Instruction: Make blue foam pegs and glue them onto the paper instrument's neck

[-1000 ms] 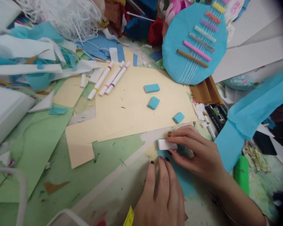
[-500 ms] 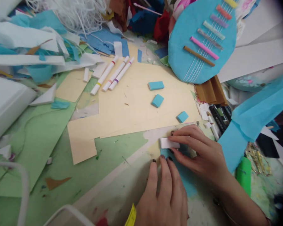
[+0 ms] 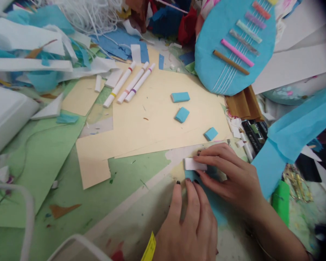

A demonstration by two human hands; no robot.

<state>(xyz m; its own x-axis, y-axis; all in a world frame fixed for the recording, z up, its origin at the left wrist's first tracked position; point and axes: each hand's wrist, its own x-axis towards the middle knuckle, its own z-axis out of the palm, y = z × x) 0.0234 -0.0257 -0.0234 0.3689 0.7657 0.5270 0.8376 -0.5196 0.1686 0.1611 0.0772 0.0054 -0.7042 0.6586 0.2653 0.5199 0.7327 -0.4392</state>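
A small white foam-like block (image 3: 192, 164) lies on the edge of a strip of blue paper (image 3: 216, 206) at the lower middle. My right hand (image 3: 230, 174) grips the block at its right end between thumb and fingers. Just below, my left hand (image 3: 188, 221) rests with fingers stretched out, its fingertips on the paper's near left edge. Part of the blue paper is hidden under both hands. Beyond them, on cream card (image 3: 149, 134), sit a long blue-covered block (image 3: 180, 97) and two shorter ones, a middle block (image 3: 182, 115) and a right block (image 3: 211, 134).
Three white markers (image 3: 119, 85) lie on the card's left. A blue oval panel (image 3: 233, 47) with strings and coloured bars stands at the back right. Paper scraps (image 3: 27, 40) and white string (image 3: 84, 16) heap at the back left. A white cable (image 3: 29, 217) curves at lower left.
The view has shifted very slightly. Both hands and the white block stay in nearly the same place, with the right hand's grip unchanged.
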